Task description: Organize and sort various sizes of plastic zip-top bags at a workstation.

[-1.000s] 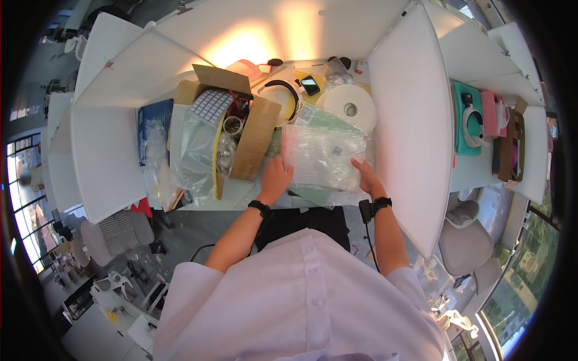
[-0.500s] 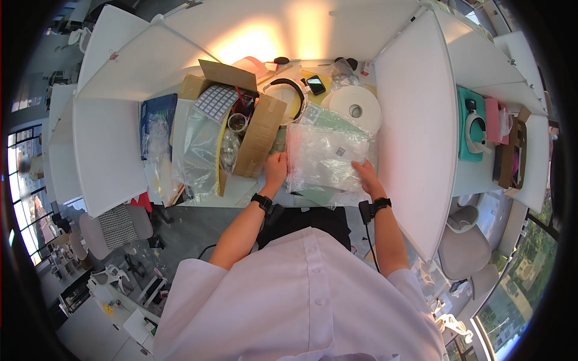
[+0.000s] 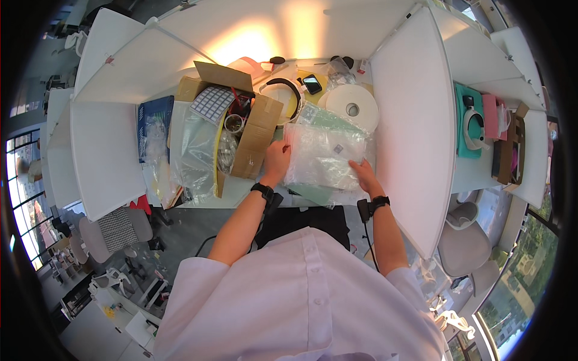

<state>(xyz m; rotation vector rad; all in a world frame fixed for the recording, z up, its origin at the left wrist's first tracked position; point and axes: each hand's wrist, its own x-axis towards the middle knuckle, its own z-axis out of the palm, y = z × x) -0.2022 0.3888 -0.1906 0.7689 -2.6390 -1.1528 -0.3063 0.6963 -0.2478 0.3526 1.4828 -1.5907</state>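
Note:
In front of me lies a clear plastic bag (image 3: 322, 153) with a small square label and a pinkish left edge. My left hand (image 3: 277, 161) is at that left edge, its fingers pinched together on the bag's upper left part. At the lower right of the bag rests my right hand (image 3: 364, 176), fingers stretched along the plastic with the thumb side on top. Under the bag a green sheet (image 3: 313, 194) sticks out at the near side, and a green packet (image 3: 328, 118) shows beyond it.
Left of the bag stands an open cardboard box (image 3: 259, 135) filled with odds and ends. A large white roll (image 3: 365, 103), a white headband device (image 3: 296, 90) and a small black screen device (image 3: 312, 83) lie behind. White partitions (image 3: 409, 120) close in the desk.
My left hand has moved a little upward along the bag's left edge. The bag looks flatter and smoother, while my right hand has hardly moved.

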